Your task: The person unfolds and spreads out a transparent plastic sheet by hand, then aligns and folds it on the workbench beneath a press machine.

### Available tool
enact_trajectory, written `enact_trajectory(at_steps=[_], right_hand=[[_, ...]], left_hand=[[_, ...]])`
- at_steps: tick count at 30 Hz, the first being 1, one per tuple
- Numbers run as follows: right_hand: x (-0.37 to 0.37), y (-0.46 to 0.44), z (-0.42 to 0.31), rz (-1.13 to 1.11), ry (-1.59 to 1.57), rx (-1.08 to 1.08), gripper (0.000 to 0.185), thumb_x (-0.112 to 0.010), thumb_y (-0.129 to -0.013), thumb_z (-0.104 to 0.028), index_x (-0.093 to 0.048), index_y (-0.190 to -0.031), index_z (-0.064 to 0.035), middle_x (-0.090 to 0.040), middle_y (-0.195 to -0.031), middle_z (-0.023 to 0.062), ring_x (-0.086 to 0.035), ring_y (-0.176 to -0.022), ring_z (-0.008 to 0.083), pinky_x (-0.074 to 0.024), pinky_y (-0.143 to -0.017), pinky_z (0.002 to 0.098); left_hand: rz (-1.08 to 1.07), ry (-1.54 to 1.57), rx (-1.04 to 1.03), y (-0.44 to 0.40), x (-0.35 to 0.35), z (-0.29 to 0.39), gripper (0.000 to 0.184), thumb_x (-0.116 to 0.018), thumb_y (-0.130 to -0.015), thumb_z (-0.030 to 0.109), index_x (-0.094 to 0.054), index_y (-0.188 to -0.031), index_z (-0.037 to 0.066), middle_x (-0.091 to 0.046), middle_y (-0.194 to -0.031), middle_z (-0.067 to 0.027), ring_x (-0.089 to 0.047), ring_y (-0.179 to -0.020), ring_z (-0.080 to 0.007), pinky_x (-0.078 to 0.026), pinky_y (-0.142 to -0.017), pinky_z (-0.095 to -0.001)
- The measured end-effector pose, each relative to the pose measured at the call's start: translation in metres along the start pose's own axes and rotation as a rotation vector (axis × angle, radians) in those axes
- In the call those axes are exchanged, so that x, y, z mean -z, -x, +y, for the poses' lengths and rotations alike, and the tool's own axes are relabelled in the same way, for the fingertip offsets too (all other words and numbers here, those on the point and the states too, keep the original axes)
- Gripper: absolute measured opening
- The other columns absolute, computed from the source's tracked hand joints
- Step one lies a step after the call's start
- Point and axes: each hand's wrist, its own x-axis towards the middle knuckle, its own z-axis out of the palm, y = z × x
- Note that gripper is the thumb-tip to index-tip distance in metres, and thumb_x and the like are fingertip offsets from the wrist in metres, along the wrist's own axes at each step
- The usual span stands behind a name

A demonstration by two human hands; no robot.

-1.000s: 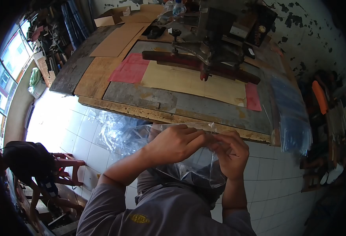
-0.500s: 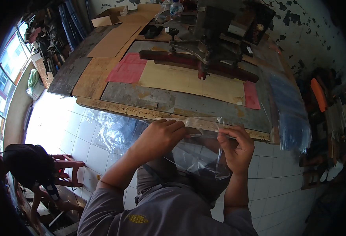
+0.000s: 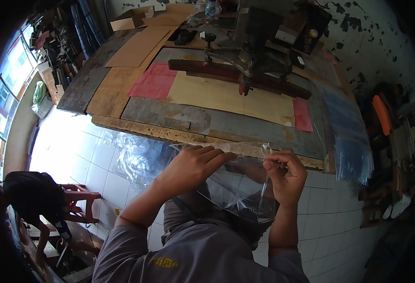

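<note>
A thin clear plastic sheet (image 3: 240, 188) stretches between my two hands above my lap, close to the table's front edge. My left hand (image 3: 191, 167) has its fingers closed over the sheet's upper left part, the index finger reaching along the top edge; its thumb is hidden. At the upper right corner, my right hand (image 3: 286, 177) pinches the sheet between thumb and fingers. More crumpled clear plastic (image 3: 139, 158) hangs to the left of my left forearm. I cannot tell whether it joins the sheet.
On the table lies a yellow sheet (image 3: 226, 101) with pink pieces (image 3: 153, 80) at its ends, under a press with a dark red bar (image 3: 273, 85). Bluish clear sheets (image 3: 349, 137) overhang the right edge. Cardboard (image 3: 136, 47) lies back left. Another person (image 3: 33, 198) is low at left, beside a red stool (image 3: 82, 200).
My right hand has shifted slightly right and down, and the sheet is spread a little wider. My left index finger reaches further right along the top edge.
</note>
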Motion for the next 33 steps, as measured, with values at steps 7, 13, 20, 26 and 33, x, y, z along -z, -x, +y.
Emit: enact_trajectory(at_steps=[7,13,20,26,33], right_hand=[[-0.001,0.000,0.003,0.025,-0.037,0.007,0.013,-0.086,-0.087,-0.011,-0.078,-0.094,-0.0036,-0.073,-0.089,0.0014,-0.057,-0.065,0.0023,-0.0373,-0.053,0.0180],[0.001,-0.001,0.009,0.066,-0.039,0.047,0.011,-0.084,-0.087,-0.007,-0.077,-0.094,-0.0048,-0.072,-0.087,0.0018,-0.054,-0.066,0.0035,-0.0361,-0.056,0.0189],[0.004,-0.003,0.013,0.106,-0.086,0.068,0.010,-0.082,-0.090,-0.009,-0.074,-0.095,-0.0038,-0.070,-0.089,0.0032,-0.060,-0.076,0.0087,-0.0431,-0.066,0.0224],[0.010,-0.020,0.049,0.349,-0.255,0.178,0.016,-0.064,-0.106,-0.017,-0.062,-0.109,-0.0015,-0.069,-0.095,0.0100,-0.067,-0.091,0.0184,-0.0529,-0.086,0.0332],[0.008,-0.046,0.132,0.154,-0.176,-0.048,0.024,-0.058,-0.110,-0.026,-0.056,-0.107,-0.0023,-0.071,-0.099,0.0123,-0.070,-0.096,0.0190,-0.0527,-0.091,0.0351]], left_hand=[[0.024,0.002,-0.005,-0.001,0.001,0.002,0.046,-0.065,-0.083,0.006,-0.067,-0.130,0.007,-0.071,-0.092,-0.0073,-0.073,-0.085,-0.0266,-0.060,-0.075,-0.0392],[0.111,0.000,0.050,0.000,-0.007,-0.001,0.033,-0.073,-0.084,0.010,-0.068,-0.117,0.007,-0.071,-0.089,-0.0069,-0.072,-0.083,-0.0256,-0.059,-0.071,-0.0378],[-0.015,-0.091,0.118,0.007,0.001,-0.008,0.015,-0.070,-0.090,0.016,-0.068,-0.101,0.006,-0.071,-0.096,-0.0056,-0.072,-0.093,-0.0243,-0.057,-0.078,-0.0359],[0.259,-0.342,-0.012,-0.007,0.034,-0.007,0.023,-0.070,-0.081,0.015,-0.070,-0.103,0.008,-0.074,-0.108,-0.0033,-0.072,-0.101,-0.0242,-0.056,-0.086,-0.0373],[0.186,0.028,0.021,-0.028,0.000,-0.107,0.010,-0.076,-0.083,0.008,-0.075,-0.093,0.007,-0.078,-0.102,-0.0048,-0.076,-0.095,-0.0234,-0.059,-0.082,-0.0367]])
